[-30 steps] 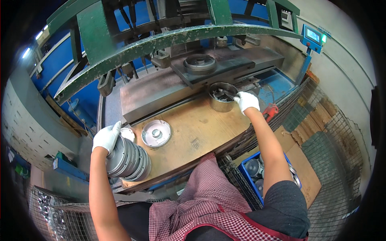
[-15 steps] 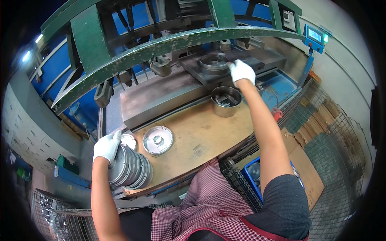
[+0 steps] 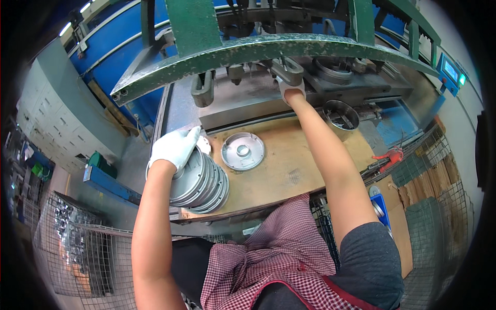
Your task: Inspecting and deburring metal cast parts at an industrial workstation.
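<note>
A white glove covers my left hand [image 3: 174, 148]. It lies over the far left rim of the top round metal cover in a stack [image 3: 202, 182], thumb stretched out and the other fingers curled over the edge, partly hidden. Beside the stack a single round metal cover [image 3: 243, 151] with a raised centre ring lies on the wooden board. My right hand [image 3: 291, 92], also gloved, reaches over the steel machine bed [image 3: 248, 102]. A metal clamp under the green frame hides its fingers, so I cannot see whether they hold anything.
The green frame [image 3: 279, 47] spans the machine. At right on the bed sits a dark round fixture [image 3: 333, 72]. In front of it a metal pot [image 3: 341, 116] holds dark pieces. A small bright round part [image 3: 205, 145] lies behind the stack. Wire cages [image 3: 98, 253] stand on the floor.
My right hand has moved left from the round fixture to behind the clamp. The view has swung left, shifting everything rightward. My left hand stays at the stack.
</note>
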Available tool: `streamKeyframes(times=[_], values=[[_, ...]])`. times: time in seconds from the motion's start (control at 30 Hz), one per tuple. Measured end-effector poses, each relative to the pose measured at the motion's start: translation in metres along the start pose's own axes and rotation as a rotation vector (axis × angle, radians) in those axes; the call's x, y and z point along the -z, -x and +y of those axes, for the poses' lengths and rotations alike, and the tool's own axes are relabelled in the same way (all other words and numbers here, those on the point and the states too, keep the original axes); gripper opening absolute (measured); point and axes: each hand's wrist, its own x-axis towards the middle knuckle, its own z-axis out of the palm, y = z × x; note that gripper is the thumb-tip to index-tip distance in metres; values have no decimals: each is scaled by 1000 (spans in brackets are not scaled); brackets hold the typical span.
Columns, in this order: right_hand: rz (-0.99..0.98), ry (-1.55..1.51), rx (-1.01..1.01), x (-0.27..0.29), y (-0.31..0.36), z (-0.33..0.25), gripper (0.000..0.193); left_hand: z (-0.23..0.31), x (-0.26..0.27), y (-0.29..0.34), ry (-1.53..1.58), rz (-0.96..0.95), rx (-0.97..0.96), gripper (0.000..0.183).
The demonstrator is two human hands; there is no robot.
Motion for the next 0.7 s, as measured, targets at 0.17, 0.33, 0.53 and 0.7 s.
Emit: streamKeyframes(times=[0.17,0.33,0.53,0.7], values=[[31,12,186,4,-4,8,31,0,1,0,2,-8,0,63],[54,18,-46,30,62,-8,38,-2,0,-1,12,-26,-9,63],[167,195,274,-8,107,-52,30,-2,-4,-4,-14,25,-8,63],[-27,-29,52,-58,55,-88,27,-3,-6,-6,-36,48,-4,64]])
